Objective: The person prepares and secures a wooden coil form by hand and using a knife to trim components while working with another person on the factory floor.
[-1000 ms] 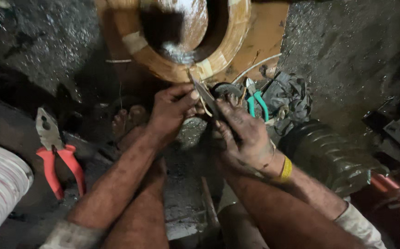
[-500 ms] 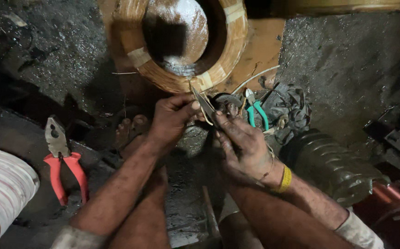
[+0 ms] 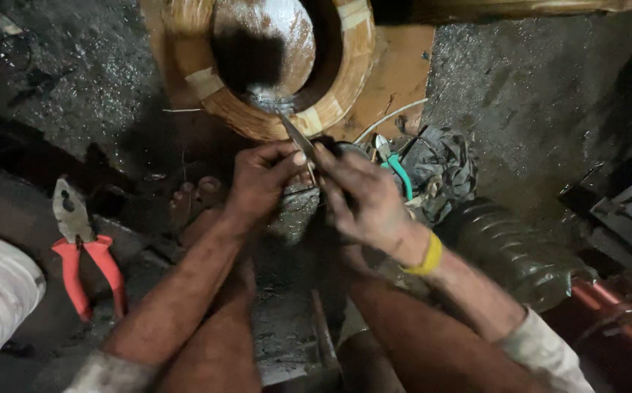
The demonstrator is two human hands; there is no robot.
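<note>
coil: big tan-wrapped copper winding ring [image 3: 345, 80], top centre, standing on the dirty floor.
left hand: left hand [image 3: 258, 182] just below the coil, fingers pressed together, pinching the thin metal strip [image 3: 295, 136].
right hand: right hand [image 3: 363, 200] beside it, fingers curled against the strip's lower end.
pliers: red-handled pliers [image 3: 79, 251] well left of the coil.
cutters: green-handled cutters [image 3: 396, 167] just right of the hands.

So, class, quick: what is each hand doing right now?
Left hand: closed, pinching a thin metal strip.
Right hand: fingers curled by the same strip; grip cannot be told.
</note>
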